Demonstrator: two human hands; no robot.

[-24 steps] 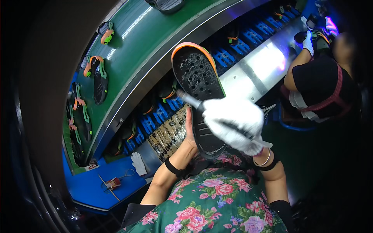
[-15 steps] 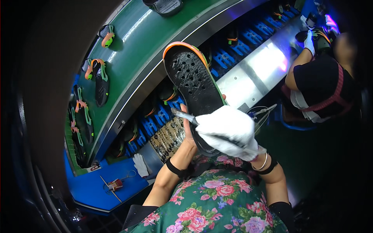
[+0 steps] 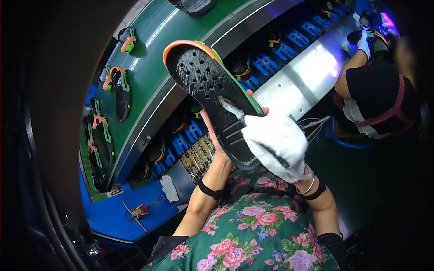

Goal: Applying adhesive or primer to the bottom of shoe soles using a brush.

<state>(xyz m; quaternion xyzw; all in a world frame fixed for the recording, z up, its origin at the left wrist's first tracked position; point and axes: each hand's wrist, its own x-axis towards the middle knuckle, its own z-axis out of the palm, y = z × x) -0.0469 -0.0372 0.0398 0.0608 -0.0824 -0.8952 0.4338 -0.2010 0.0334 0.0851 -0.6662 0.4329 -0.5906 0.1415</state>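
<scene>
A black shoe sole [image 3: 230, 97] with an orange and green rim is tilted up in front of me, its far part dotted with holes and shiny as if wet. My left hand [image 3: 218, 143], bare, grips it from underneath, thumb along the left edge and fingertips showing at the right edge. In a white knit glove, my right hand [image 3: 276, 143] is closed around a small brush [image 3: 232, 108]. The brush tip lies over the middle of the sole, just below the holes; whether it touches cannot be made out. The glove hides part of the near right edge.
Shoe parts with orange and green straps [image 3: 121, 97] lie on the green conveyor [image 3: 151, 58] at left. Beyond the sole runs a rack of blue holders [image 3: 266, 63]. A white glove [image 3: 169, 187] lies by the blue table [image 3: 108, 219]. At right a co-worker [image 3: 375, 95] sits handling a shoe.
The brush has gone from the sole's left edge to its middle, and my right hand has drawn slightly right and down. In my left hand the sole has tilted leftward.
</scene>
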